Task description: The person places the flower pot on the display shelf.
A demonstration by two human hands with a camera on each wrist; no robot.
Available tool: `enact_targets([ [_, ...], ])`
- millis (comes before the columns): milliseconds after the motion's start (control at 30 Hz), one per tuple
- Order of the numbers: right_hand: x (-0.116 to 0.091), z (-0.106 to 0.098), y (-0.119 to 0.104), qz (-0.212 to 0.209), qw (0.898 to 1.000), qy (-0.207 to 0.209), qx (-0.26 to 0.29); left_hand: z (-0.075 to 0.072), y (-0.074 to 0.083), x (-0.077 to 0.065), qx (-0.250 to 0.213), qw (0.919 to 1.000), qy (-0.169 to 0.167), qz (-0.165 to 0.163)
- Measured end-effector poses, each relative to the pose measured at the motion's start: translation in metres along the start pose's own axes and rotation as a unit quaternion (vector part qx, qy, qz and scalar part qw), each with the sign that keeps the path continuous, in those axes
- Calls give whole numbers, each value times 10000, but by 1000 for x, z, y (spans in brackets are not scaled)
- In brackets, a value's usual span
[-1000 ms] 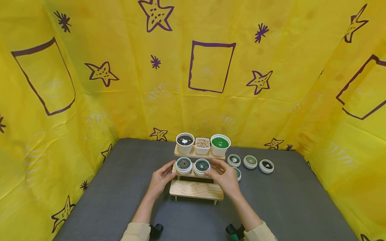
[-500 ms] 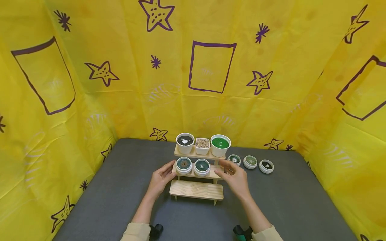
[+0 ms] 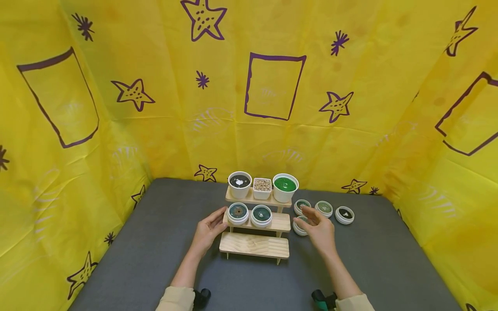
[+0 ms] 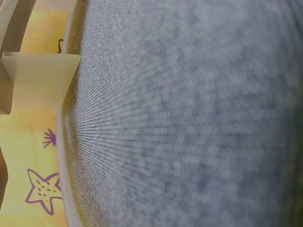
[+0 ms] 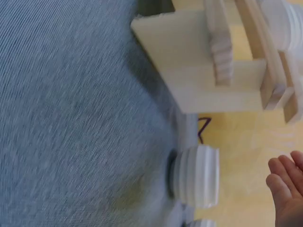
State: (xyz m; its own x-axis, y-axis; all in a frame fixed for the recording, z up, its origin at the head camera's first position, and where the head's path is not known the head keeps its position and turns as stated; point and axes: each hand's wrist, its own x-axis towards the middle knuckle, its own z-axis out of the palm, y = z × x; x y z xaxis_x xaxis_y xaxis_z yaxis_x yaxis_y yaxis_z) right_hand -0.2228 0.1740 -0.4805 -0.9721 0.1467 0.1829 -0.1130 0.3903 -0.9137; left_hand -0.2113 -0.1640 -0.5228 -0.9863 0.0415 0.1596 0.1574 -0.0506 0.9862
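Note:
A three-step wooden stand [image 3: 254,245] stands mid-table. Its middle step carries a white round pot with a brown-centred blue-green top [image 3: 238,213] and one with a teal top [image 3: 261,215]. My left hand [image 3: 207,231] touches the left end of that step beside the brown-centred pot; its fingers look loosely bent. In the left wrist view the stand's pale leg [image 4: 40,78] shows. My right hand [image 3: 320,229] hovers with parted fingers over a teal-topped white pot [image 3: 299,229] on the table, partly covering it. The right wrist view shows the hand's fingers [image 5: 279,189] above a ridged white pot [image 5: 196,175], apart from it.
The stand's top step holds a black-filled white cup [image 3: 239,185], a square cup of brown bits [image 3: 262,188] and a green-filled cup [image 3: 285,188]. Right of the stand sit small pots: dark green [image 3: 302,205], light green [image 3: 324,209] and black [image 3: 344,215]. Yellow cloth [image 3: 179,142] surrounds the grey table.
My right hand has left the teal-topped pot on the middle step and moved right, off the stand, to a pot on the table. The left hand has stayed put.

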Motion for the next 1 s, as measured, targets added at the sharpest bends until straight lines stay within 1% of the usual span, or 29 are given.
enact_targets([
  [67,2,-3,6,73,10000,50,-31,0,0,0,-44,10000,10,-30],
  [200,5,-7,16,180,9996,206,-39,0,1,0,-77,10000,-27,12],
  [367,8,-8,24,285,9992,289,22,0,1,-1,-13,10000,-42,35],
  [467,9,-9,28,393,9990,231,38,0,2,-1,27,10000,-8,34],
  [600,10,-10,33,557,9984,91,-73,1,3,-1,-3,10000,0,-18],
  [1000,12,-8,46,742,9961,-161,-447,1,3,-2,8,10000,-35,32],
])
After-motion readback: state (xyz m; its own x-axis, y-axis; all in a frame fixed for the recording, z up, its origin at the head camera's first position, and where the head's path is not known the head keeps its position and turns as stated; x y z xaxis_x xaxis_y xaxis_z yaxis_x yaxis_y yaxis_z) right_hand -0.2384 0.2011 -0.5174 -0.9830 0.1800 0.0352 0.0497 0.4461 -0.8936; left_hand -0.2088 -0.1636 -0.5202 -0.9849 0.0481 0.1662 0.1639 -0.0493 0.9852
